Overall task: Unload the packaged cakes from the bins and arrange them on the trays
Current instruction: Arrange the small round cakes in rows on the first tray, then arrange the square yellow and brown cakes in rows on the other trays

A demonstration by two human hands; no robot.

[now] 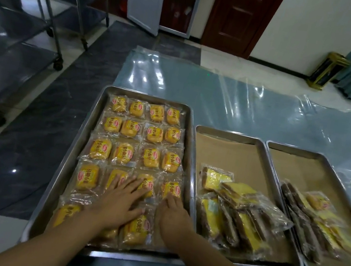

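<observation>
Both grips lay open and flat on the packets, clasping nothing: the left grip (pixel 120 202) spread its fingers (pixel 135 184) across the two middle packets of the fourth row, and the right grip (pixel 173 218) rested its fingertips (pixel 170 199) on the near edge of that row's rightmost packet (pixel 171 189). These packaged cakes (pixel 154 133), yellow in clear wrappers with a red oval mark, sat in the left tray (pixel 63 174), the largest of three steel trays standing side by side. Four full rows of four could be counted there, sixteen in all, with a fifth, nearest row begun; of that row three packets showed around the forearms, and whether a fourth lay under the right grip could not be told. The middle tray (pixel 234 134) was lined with brown paper (pixel 233 158) and held a loose heap of wrapped cakes (pixel 237 213) in its near half, overlapping too much to count. The right tray (pixel 306 152), likewise paper-lined, carried a second heap (pixel 313 218) leaning in a stack along its near left side. All three trays stood on a clear plastic sheet (pixel 244 102) spread over the tiled floor. Two steel trolleys (pixel 37 23) on castors stood to the left.
</observation>
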